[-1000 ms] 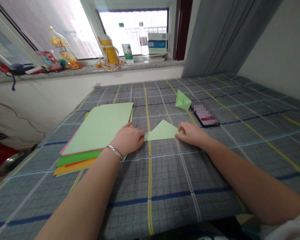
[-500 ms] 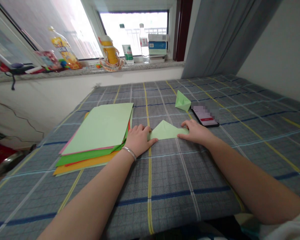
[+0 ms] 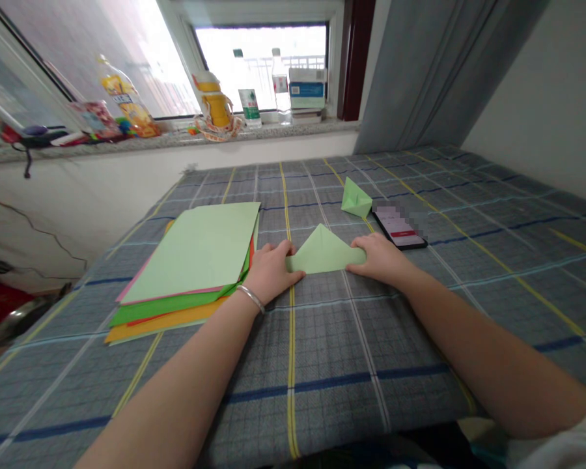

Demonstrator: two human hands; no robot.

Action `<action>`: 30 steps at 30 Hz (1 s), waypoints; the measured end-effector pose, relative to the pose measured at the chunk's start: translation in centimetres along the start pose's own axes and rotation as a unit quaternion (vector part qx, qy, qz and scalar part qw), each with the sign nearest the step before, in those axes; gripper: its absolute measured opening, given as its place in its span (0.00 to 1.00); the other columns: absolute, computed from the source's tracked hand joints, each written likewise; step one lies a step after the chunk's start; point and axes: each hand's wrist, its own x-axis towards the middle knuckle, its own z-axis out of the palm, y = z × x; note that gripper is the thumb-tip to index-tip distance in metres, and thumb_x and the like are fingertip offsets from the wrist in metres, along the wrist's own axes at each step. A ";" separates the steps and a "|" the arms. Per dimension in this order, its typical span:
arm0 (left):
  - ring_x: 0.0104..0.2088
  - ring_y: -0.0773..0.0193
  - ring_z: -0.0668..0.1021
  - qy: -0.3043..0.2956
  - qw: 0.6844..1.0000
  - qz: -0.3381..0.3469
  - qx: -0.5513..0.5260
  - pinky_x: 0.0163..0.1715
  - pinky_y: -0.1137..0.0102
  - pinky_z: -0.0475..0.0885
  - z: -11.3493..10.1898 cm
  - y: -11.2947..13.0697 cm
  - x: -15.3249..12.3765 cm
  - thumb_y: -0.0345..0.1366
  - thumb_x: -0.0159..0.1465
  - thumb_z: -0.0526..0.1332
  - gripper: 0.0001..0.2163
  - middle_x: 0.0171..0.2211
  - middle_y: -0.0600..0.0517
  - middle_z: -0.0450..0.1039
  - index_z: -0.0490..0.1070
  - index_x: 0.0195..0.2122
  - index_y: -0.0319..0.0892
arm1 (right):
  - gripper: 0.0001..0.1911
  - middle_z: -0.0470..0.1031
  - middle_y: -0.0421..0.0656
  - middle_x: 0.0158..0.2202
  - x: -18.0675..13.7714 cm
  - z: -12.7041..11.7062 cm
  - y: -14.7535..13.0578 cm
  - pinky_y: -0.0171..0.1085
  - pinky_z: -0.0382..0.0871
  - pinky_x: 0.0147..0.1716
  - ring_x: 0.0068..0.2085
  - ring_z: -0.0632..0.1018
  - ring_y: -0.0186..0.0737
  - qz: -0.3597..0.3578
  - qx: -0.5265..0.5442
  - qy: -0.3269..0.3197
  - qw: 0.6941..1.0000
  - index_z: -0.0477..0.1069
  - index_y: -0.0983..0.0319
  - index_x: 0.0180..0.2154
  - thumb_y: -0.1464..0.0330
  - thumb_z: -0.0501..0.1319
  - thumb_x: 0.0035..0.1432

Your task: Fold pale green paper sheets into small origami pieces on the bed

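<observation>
A light green folded paper [image 3: 323, 253], with a peak at its top middle and a straight lower edge, is held between my two hands just over the plaid cloth. My left hand [image 3: 272, 272], with a silver bangle at the wrist, pinches the paper's left end between thumb and fingers. At the right end, my right hand [image 3: 379, 258] grips it the same way. Behind the right hand stands a small folded green paper boat [image 3: 356, 199], close to a phone [image 3: 401, 228]. Left of my left hand lies a stack of coloured paper [image 3: 198, 247], pale green on top.
The plaid cloth [image 3: 332, 352] covers the surface under everything. Along the windowsill [image 3: 268, 132] stand an orange drink bottle [image 3: 129, 104], a yellow water bottle [image 3: 217, 107], a clear bottle [image 3: 282, 91] and boxes [image 3: 307, 91]. A grey curtain [image 3: 420, 71] hangs at the right.
The folded paper's peak has risen and now looks taller and more upright. Both hands keep hold of its ends and have shifted only slightly.
</observation>
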 end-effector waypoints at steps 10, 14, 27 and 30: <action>0.38 0.54 0.75 0.023 0.993 0.045 0.106 0.44 0.61 0.63 -0.5 1.8 -0.7 0.45 0.57 0.62 0.17 0.32 0.49 0.74 0.68 0.46 0.46 | 0.15 0.76 0.47 0.38 -0.5 0.0 -1.6 0.40 0.60 0.40 0.41 0.74 0.47 -0.039 -0.074 0.004 0.996 0.67 0.60 0.43 0.68 0.58 0.50; 0.38 0.54 0.76 -0.002 0.991 0.052 0.122 0.44 0.61 0.64 -0.4 1.4 -0.4 0.46 0.58 0.61 0.15 0.33 0.47 0.75 0.68 0.42 0.44 | 0.17 0.76 0.47 0.37 -0.3 0.3 -1.2 0.39 0.60 0.38 0.40 0.74 0.46 -0.029 -0.042 -0.010 0.999 0.65 0.61 0.43 0.71 0.58 0.48; 0.37 0.52 0.78 -0.056 0.995 0.008 0.085 0.38 0.64 0.67 -1.5 0.3 -0.2 0.44 0.57 0.62 0.14 0.35 0.47 0.78 0.67 0.41 0.42 | 0.19 0.66 0.34 0.26 0.0 0.6 1.2 0.31 0.58 0.24 0.25 0.68 0.33 0.010 0.272 0.020 0.962 0.61 0.57 0.38 0.75 0.59 0.41; 0.36 0.52 0.78 -0.068 0.996 -0.006 0.063 0.35 0.65 0.67 -1.7 0.2 -0.2 0.44 0.57 0.62 0.15 0.35 0.47 0.77 0.67 0.42 0.42 | 0.19 0.62 0.31 0.22 0.2 0.9 1.7 0.31 0.56 0.22 0.22 0.65 0.32 0.022 0.325 0.017 0.945 0.59 0.57 0.39 0.74 0.58 0.42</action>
